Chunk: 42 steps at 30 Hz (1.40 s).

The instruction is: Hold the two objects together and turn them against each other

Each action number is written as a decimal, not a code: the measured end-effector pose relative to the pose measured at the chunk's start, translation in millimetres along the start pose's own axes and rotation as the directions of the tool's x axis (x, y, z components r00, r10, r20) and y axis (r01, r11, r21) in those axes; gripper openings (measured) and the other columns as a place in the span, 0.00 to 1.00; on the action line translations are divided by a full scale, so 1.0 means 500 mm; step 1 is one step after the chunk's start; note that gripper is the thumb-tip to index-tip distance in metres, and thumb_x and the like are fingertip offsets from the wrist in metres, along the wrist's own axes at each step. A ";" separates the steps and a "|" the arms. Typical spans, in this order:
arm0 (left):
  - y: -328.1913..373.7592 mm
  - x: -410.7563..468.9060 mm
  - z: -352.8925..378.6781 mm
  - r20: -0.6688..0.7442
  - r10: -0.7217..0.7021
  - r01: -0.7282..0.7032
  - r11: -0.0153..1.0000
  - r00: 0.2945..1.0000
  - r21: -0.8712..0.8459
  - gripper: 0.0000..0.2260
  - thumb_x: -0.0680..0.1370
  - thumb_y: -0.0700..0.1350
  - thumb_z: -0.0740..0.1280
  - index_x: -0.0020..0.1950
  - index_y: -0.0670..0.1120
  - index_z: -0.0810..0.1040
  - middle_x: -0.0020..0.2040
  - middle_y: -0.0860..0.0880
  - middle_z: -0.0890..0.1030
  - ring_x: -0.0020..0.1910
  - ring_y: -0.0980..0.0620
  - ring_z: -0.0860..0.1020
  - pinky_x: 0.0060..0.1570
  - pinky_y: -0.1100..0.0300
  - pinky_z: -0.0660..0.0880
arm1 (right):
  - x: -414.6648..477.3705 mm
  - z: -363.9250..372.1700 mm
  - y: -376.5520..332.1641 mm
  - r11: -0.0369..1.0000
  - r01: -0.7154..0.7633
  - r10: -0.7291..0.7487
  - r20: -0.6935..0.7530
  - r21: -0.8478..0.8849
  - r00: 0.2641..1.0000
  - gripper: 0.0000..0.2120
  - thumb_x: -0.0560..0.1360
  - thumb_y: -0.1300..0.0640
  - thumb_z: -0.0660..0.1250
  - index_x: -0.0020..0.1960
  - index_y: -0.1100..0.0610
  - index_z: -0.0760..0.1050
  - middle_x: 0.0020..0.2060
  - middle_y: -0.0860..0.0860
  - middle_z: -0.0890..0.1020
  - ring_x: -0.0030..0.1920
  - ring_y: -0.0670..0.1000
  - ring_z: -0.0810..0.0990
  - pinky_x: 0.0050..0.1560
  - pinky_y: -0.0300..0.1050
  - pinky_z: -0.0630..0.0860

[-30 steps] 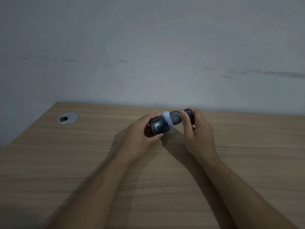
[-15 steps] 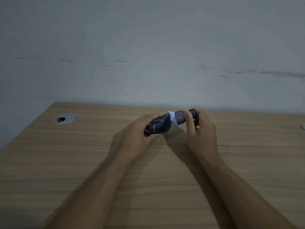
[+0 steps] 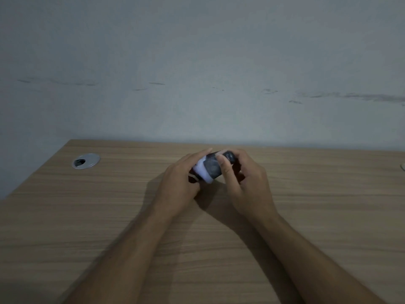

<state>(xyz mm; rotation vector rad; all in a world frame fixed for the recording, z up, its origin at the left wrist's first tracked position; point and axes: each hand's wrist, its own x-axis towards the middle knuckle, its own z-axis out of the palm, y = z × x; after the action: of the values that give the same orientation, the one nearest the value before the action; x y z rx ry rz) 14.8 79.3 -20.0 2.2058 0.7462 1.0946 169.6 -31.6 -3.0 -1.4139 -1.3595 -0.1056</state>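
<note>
A small dark bottle (image 3: pixel 211 168) with a pale lilac band lies tilted between both hands, just above the wooden table (image 3: pixel 109 216). My left hand (image 3: pixel 182 183) grips its lower, wider end, and most of that end is hidden behind the fingers. My right hand (image 3: pixel 243 181) curls round the narrower dark top end, with the thumb lying across the dark part. The two hands nearly touch each other.
A round silver cable grommet (image 3: pixel 86 161) is set into the table at the back left. A grey wall (image 3: pixel 197 73) rises right behind the table's far edge. A small pale object (image 3: pixel 402 166) shows at the right edge.
The hands have closed in on each other and the bottle has turned, so the pale band now faces me more. My left hand covers more of the dark body.
</note>
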 end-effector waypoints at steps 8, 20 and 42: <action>0.005 -0.004 -0.002 0.006 0.016 -0.016 0.999 1.000 -0.048 0.31 0.74 0.41 0.83 0.76 0.55 0.81 0.66 0.59 0.85 0.57 0.66 0.82 0.56 0.70 0.77 | 0.024 -0.033 0.062 0.965 -0.256 0.242 -0.183 -0.059 0.953 0.08 0.86 0.51 0.68 0.57 0.54 0.83 0.36 0.46 0.82 0.36 0.44 0.79 0.37 0.29 0.70; 0.004 -0.001 -0.005 -0.011 -0.125 0.124 0.990 0.992 -0.058 0.34 0.70 0.31 0.78 0.75 0.50 0.81 0.62 0.55 0.87 0.53 0.60 0.85 0.52 0.68 0.82 | 0.002 -0.003 0.012 0.999 -0.034 0.033 0.049 0.029 0.998 0.08 0.86 0.52 0.68 0.60 0.55 0.83 0.44 0.47 0.86 0.39 0.49 0.84 0.39 0.47 0.80; -0.006 -0.002 -0.002 0.086 -0.235 0.248 0.941 0.968 -0.228 0.21 0.74 0.50 0.84 0.66 0.56 0.85 0.54 0.56 0.90 0.52 0.55 0.89 0.55 0.52 0.85 | 0.019 -0.017 0.053 0.982 -0.169 0.160 -0.103 -0.087 0.982 0.07 0.86 0.52 0.68 0.58 0.54 0.82 0.40 0.43 0.83 0.38 0.41 0.81 0.41 0.33 0.73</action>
<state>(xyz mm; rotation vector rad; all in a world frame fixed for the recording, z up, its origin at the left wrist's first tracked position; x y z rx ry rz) 12.5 81.1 -22.2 1.8804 0.7931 0.9407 197.2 -24.2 -9.6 -1.5764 -1.1671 -0.1296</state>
